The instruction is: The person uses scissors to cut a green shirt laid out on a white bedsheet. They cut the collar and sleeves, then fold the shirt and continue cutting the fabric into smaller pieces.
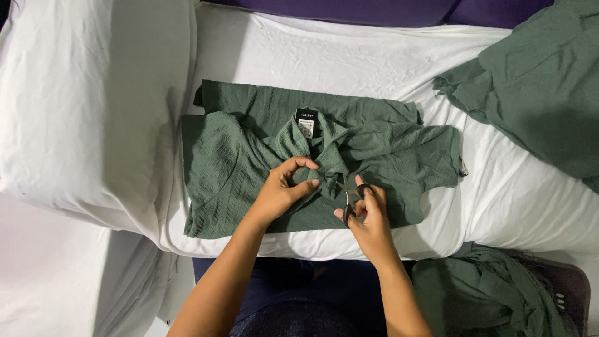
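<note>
A dark green textured shirt [237,156] lies folded on a white sheet, its neck label facing up near the middle. My left hand [284,187] pinches a bit of the shirt's fabric near the collar. My right hand [368,218] holds small black-handled scissors [348,201], fingers through the loops, with the blades pointing up at the pinched fabric right beside my left fingers.
A white-covered bed [499,206] carries the shirt. A white pillow or duvet [87,100] bulges at the left. More green garments lie at the upper right [543,75] and lower right [486,293]. A purple headboard edge [374,9] runs along the top.
</note>
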